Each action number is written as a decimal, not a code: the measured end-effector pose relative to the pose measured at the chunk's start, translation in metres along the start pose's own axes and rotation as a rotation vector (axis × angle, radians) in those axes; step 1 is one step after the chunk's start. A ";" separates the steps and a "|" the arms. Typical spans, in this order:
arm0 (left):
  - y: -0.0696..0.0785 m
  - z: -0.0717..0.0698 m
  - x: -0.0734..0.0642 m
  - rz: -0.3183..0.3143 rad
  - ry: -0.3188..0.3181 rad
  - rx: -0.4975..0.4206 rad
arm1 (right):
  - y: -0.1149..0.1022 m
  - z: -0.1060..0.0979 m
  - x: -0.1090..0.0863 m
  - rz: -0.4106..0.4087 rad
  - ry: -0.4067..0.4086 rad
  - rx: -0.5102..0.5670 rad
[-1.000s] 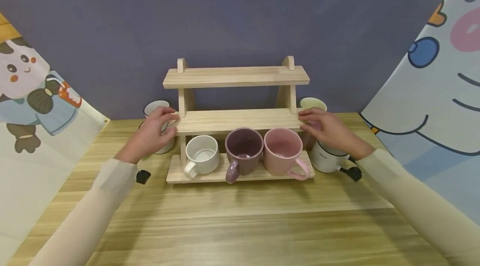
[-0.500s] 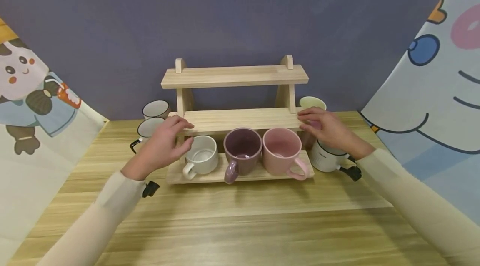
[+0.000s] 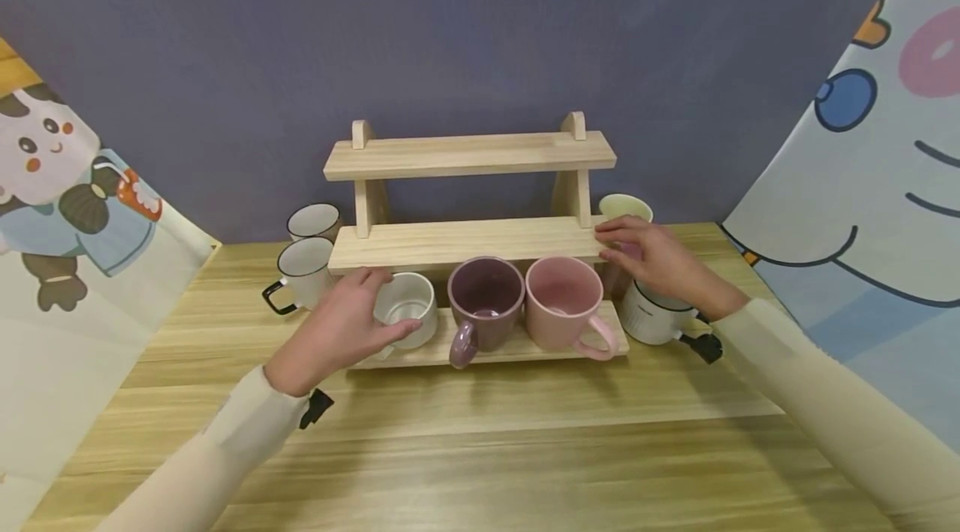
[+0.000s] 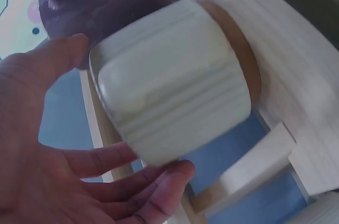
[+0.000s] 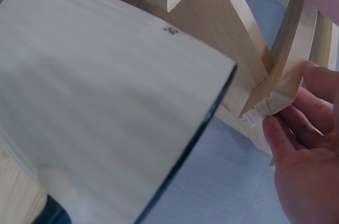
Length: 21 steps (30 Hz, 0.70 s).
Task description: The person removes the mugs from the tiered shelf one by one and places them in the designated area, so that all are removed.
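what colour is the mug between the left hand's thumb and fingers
Off-white, with ridged sides; the left wrist view shows the mug best.

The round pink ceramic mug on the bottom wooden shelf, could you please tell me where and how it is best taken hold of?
Probably by the pink loop handle of the round pink ceramic mug, coming from the front right: the handle juts that way from the upright body, while the round glossy purple mug crowds its left side.

A plain grey-blue wall (image 3: 480,32) backs a wood-grain table (image 3: 480,457).
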<state>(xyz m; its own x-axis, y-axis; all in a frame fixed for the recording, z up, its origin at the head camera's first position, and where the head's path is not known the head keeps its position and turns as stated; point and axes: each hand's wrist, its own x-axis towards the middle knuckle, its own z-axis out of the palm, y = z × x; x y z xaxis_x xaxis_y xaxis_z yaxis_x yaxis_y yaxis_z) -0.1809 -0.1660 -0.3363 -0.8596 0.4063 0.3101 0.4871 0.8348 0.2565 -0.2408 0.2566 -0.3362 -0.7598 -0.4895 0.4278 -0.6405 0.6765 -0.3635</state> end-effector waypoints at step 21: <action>-0.002 0.004 -0.007 -0.032 0.059 -0.025 | 0.005 0.002 0.000 -0.007 0.008 0.004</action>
<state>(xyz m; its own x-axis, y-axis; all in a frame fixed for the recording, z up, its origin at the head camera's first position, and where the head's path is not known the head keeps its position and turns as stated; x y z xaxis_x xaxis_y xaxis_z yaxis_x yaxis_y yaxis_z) -0.1762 -0.1692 -0.3429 -0.8645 0.3565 0.3542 0.4638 0.8373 0.2893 -0.2437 0.2591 -0.3394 -0.7546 -0.4893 0.4372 -0.6459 0.6712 -0.3638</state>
